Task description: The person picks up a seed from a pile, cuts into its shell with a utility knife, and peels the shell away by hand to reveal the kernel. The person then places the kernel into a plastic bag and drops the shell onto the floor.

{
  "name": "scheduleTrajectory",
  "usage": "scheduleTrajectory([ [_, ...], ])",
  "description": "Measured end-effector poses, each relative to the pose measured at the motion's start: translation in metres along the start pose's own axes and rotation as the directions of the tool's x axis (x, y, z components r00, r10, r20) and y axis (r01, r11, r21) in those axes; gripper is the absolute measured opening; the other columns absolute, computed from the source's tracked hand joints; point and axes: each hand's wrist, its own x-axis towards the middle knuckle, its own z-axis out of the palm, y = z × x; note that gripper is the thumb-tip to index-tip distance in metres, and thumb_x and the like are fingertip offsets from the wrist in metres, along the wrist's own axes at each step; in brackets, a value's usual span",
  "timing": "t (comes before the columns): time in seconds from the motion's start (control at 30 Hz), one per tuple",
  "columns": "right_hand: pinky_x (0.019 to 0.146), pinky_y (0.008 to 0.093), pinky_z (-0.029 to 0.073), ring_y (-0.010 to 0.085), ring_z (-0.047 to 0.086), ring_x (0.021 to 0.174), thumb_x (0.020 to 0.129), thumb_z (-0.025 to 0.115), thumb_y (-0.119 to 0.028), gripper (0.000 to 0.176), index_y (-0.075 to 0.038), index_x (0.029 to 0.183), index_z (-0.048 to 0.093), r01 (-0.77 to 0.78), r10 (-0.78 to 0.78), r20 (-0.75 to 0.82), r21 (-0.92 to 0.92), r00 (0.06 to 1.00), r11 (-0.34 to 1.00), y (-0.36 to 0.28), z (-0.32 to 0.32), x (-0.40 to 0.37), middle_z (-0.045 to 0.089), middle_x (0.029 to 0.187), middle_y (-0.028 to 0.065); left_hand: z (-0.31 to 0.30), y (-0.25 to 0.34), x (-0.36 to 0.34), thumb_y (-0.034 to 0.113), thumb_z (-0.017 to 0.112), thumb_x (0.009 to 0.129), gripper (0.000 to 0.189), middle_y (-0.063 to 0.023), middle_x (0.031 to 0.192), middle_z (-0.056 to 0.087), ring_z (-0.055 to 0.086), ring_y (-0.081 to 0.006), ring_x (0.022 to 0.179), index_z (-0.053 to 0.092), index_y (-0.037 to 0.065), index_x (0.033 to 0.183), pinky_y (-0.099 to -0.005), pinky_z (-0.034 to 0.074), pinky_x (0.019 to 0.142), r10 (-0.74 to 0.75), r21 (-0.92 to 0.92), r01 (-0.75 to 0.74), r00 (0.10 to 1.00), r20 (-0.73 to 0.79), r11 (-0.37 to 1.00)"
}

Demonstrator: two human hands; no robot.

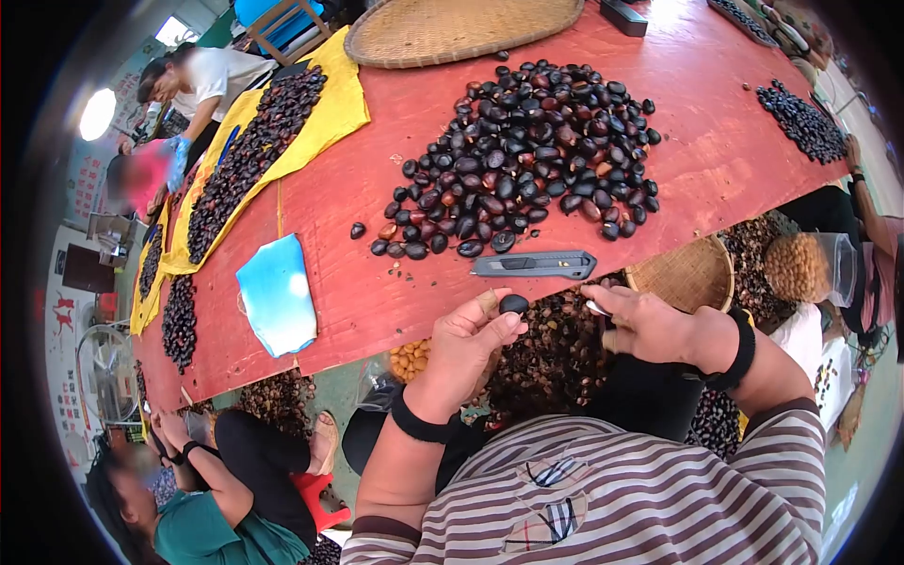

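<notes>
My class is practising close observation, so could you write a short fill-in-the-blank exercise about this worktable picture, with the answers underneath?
1. The hand gripping a single dark oval seed is the person's ____ one.
2. The slim grey utility knife lies on a broad, flat tabletop coloured ____.
3. The creased sheet under the long heap of dark seeds at the picture's left is coloured ____.
4. The flat, roughly rectangular packet on the tabletop is blue and ____.

Answers: left; red; yellow; white.
</notes>
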Motion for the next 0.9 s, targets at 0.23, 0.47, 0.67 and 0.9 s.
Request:
scheduleTrajectory([
  [0.23,0.07,0.0284,0.042,0.0221,0.054,0.08,0.074,0.055,-0.003,0.044,-0.009,0.116,0.044,0.163,-0.132,-0.121,0.297,0.984,0.941,-0.021,0.009,-0.002,0.054,0.089,0.0104,0.01,0.001,-0.003,0.004,0.053,0.079,0.031,-0.005,0.091,0.057,0.055,-0.01,0.078,0.048,-0.002,0.109,-0.0208,0.045,0.07,0.038,0.12,-0.043,0.998,0.045,0.992],
  [0.47,0.068,0.0321,0.044,0.0291,0.056,0.078,0.077,0.053,-0.005,0.039,-0.007,0.115,0.045,0.222,-0.147,-0.244,0.318,0.959,0.922,-0.035,0.025,0.009,0.056,0.09,0.0165,0.019,0.001,-0.005,0.001,0.05,0.08,0.03,-0.0047,0.089,0.057,0.054,-0.0084,0.081,0.047,-0.002,0.11,-0.0194,0.044,0.073,0.067,0.14,-0.082,0.992,0.104,0.987],
  [0.67,0.069,0.0261,0.044,0.0206,0.058,0.077,0.078,0.052,-0.004,0.038,-0.008,0.116,0.045,0.201,-0.126,-0.213,0.386,0.969,0.9,-0.03,0.027,0.011,0.058,0.086,0.0158,0.024,0.001,-0.006,0.0,0.049,0.08,0.028,-0.0044,0.089,0.057,0.054,-0.0077,0.08,0.048,-0.003,0.108,-0.0194,0.043,0.073,0.085,0.148,-0.096,0.993,0.081,0.984],
  [0.9,0.072,0.0224,0.043,0.0092,0.054,0.08,0.079,0.052,-0.003,0.037,-0.008,0.115,0.046,0.067,-0.028,-0.083,0.512,0.996,0.856,-0.031,0.022,0.01,0.06,0.09,0.0122,0.023,-0.002,-0.005,0.0,0.049,0.08,0.024,-0.0012,0.083,0.057,0.052,-0.0053,0.076,0.051,-0.002,0.104,-0.0182,0.042,0.069,0.116,0.244,-0.142,0.986,0.12,0.959],
])
